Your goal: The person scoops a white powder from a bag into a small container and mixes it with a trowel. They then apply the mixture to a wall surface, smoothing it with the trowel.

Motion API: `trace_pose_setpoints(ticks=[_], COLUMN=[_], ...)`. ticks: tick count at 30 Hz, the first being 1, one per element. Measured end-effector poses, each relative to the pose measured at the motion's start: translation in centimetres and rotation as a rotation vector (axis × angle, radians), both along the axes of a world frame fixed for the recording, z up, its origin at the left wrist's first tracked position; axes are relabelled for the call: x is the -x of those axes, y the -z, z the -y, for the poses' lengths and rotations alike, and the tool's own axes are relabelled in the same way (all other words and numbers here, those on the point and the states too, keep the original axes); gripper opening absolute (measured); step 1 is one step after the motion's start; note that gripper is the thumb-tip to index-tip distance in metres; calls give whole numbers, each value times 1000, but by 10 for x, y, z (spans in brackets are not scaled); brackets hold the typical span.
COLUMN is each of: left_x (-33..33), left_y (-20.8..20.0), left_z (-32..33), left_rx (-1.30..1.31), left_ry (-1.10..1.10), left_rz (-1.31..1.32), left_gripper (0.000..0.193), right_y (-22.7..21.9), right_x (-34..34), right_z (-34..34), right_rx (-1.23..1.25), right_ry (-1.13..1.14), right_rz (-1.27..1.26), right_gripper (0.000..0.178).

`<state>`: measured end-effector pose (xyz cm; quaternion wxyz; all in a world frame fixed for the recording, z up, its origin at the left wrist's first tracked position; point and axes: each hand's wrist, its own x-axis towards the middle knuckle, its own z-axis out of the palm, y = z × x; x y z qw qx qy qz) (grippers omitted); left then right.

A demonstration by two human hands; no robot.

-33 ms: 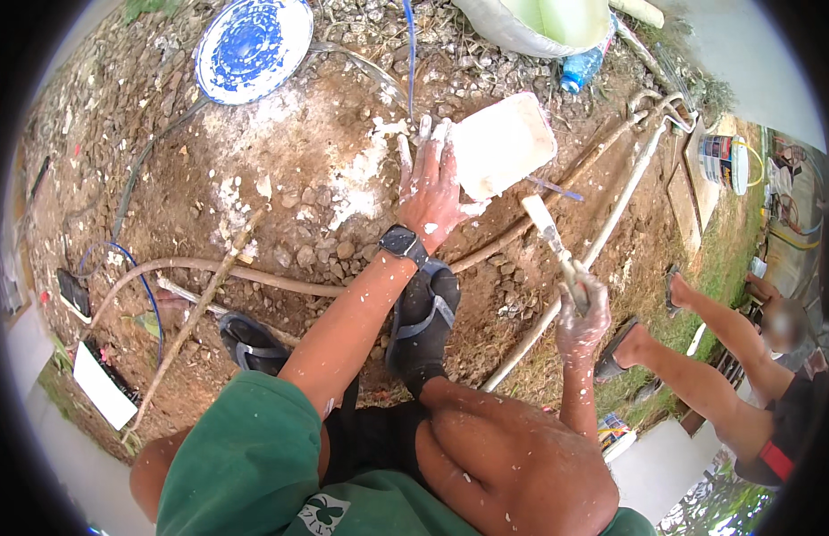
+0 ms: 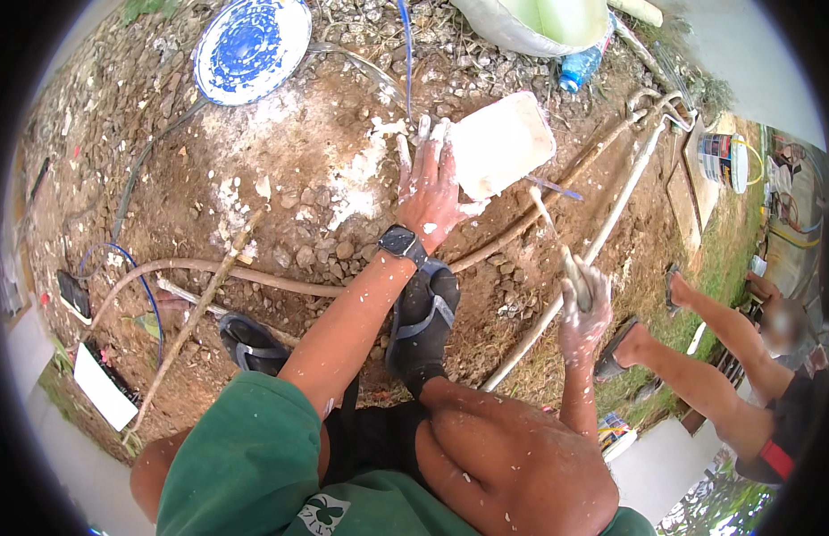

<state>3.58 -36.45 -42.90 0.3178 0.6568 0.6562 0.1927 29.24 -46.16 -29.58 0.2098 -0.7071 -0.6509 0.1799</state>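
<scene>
Stony ground spreads left of the splayed left hand point(image 2: 428, 192), its fingers gripping nothing at the left edge of a white-smeared tub point(image 2: 545, 129) on the dirt — a pale pole point(image 2: 615, 223) borders the right. The right hand point(image 2: 584, 317) clasps a smeared scraper point(image 2: 568, 262), narrow blade near the tub's lower corner.

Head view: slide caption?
Left hand at edge of white rectangular tray on brown earth; right hand gripping slim pale-handled tool.
</scene>
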Motion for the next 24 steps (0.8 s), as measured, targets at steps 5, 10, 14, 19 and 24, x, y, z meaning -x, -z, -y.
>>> trace_pose_setpoints(ticks=[5,10,14,19,24], left_x=[1,5,6,10,9], left_y=[5,2,4,6,0], left_z=[-7,-7,-9,-7,-9], left_rx=[-2,3,-54,28,-45], left_ry=[17,64,71,81,93], left_rz=[-57,-113,-105,-46,-67], left_gripper=[125,123,123,124,128], right_y=[52,95,82,4,-106], right_x=[25,15,-15,-26,5], right_z=[-37,-23,12,-20,-132], right_rx=[397,494,466,273,-65], right_ry=[488,544,596,550,-474], right_rz=[-1215,-1253,-1168,-1019,277], right_gripper=[33,28,31,22,24])
